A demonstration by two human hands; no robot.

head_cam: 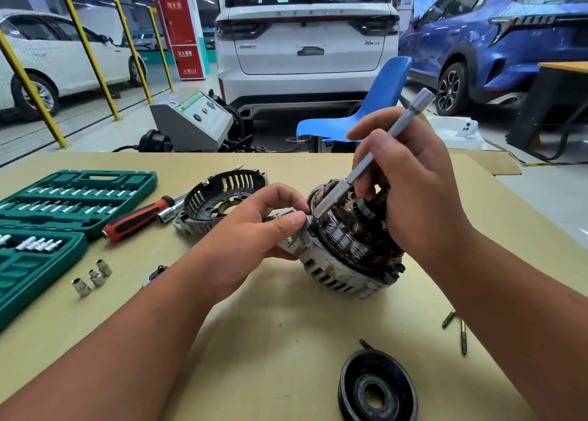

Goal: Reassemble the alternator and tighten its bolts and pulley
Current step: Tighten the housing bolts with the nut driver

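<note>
Head view: the alternator (346,255) sits tilted on the counter (270,322), windings exposed. The left grip (254,226) is curled round its housing edge. The right grip (410,185) pinches a long socket driver (397,131), tip on the housing rim. The pulley (378,385) lies nearer, apart

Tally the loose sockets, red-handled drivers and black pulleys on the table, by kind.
Sockets: 3
Red-handled driver: 1
Black pulley: 1
Total: 5
</note>
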